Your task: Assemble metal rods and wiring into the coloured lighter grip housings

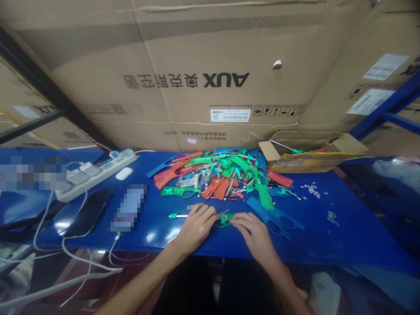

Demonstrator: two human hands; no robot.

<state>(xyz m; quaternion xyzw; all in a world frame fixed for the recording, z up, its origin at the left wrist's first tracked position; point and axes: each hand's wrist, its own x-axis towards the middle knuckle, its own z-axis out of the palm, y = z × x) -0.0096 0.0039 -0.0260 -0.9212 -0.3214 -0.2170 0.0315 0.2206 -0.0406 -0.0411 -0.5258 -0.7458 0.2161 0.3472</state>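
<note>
Your left hand (198, 224) and right hand (252, 232) grip one green handle (225, 222) in their fingers (240, 218); one dark phone (87, 214) and one lit phone (128, 209) share the counter (328, 232).

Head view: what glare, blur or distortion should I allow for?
Head view: white glare spots on the blue table, left of the left hand; head view: fine detail on the green piece is too soft to read; head view: plastic bag at far right blurred; head view: phone screen pixelated; head view: apparent wide-angle stretching toward the sides.

Bare left hand (201, 221), right hand (254, 231), bare forearms (155, 269), dark legwear (183, 286)
</note>
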